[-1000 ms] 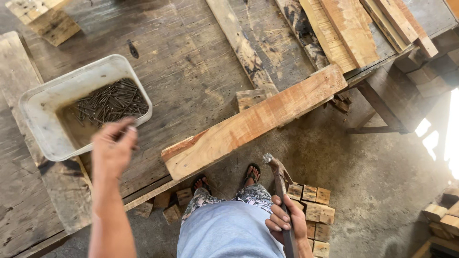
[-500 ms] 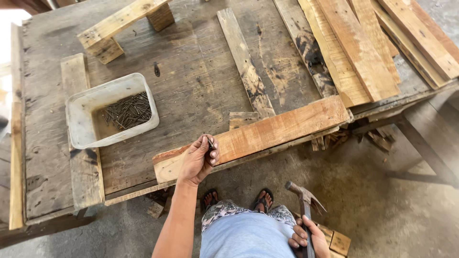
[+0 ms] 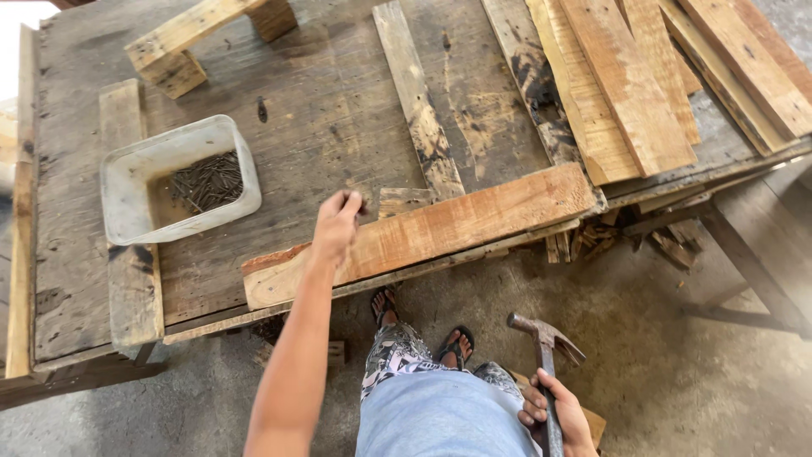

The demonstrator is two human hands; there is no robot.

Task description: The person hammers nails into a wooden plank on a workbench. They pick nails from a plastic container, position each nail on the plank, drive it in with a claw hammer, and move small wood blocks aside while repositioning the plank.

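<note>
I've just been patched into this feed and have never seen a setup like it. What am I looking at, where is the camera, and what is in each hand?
There is no machine here: a person works with two bare hands. The single picture comes from a camera worn on the person's head, looking down, so you see their arms, legs and sandalled feet.

In front is a worn wooden workbench. On it sits a white plastic tub with a heap of dark nails, several loose planks, and one pale plank lying along the near edge.

The left hand rests closed on that near plank; what is in its grip is too small to tell. The right hand hangs low beside the leg, holding a claw hammer by its handle.
</note>
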